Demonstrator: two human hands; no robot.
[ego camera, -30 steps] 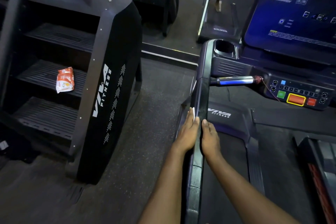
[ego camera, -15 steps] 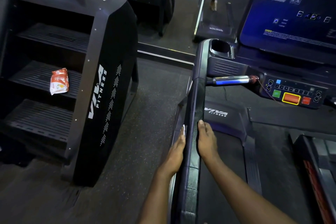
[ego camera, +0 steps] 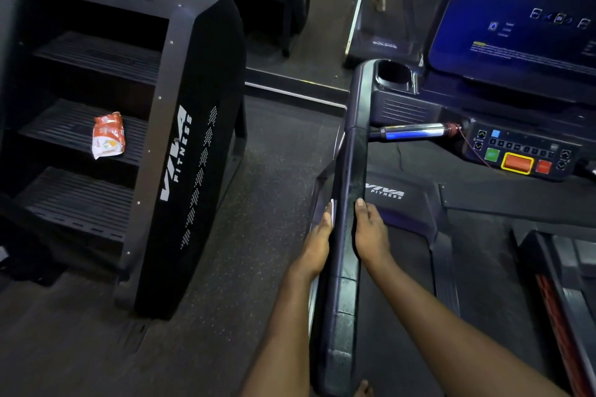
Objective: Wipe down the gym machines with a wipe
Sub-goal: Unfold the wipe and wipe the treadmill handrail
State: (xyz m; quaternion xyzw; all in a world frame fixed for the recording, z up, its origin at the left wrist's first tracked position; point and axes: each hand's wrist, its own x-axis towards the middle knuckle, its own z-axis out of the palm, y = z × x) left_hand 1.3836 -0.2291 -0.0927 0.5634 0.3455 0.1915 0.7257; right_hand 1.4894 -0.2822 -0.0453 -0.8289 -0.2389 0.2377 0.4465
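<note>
Head view, dim gym floor (ego camera: 258, 190).

Position: the left hand (ego camera: 317, 242) lies flat on the outer face of the treadmill (ego camera: 406, 203) handrail (ego camera: 350, 164). The right hand (ego camera: 371, 232) lies flat on the inner face, directly opposite. The rail runs between them.

Hand state: both are released rather than clenched, with fingers straight along the rail. I read the left as pressing the wipe (ego camera: 332, 207) to the rail. Only a thin white sliver shows past the fingertips, and the rest is hidden under the palm. The right hand holds nothing.

Key relation: the rail's long axis runs away from me toward the cup holder (ego camera: 393, 72) and console (ego camera: 516, 10). The unwiped length, as I judge it, lies straight ahead of both sets of fingertips. The next stroke should therefore slide along that axis, not across it. The left hand carries the wipe, so it leads.

Count:
- two hands
- one wipe
- one rail under work
- two machines nearby: the treadmill and a stair machine (ego camera: 193, 138) well apart to the left
- one orange-and-white packet (ego camera: 108, 135) on the stair machine's middle step
</note>
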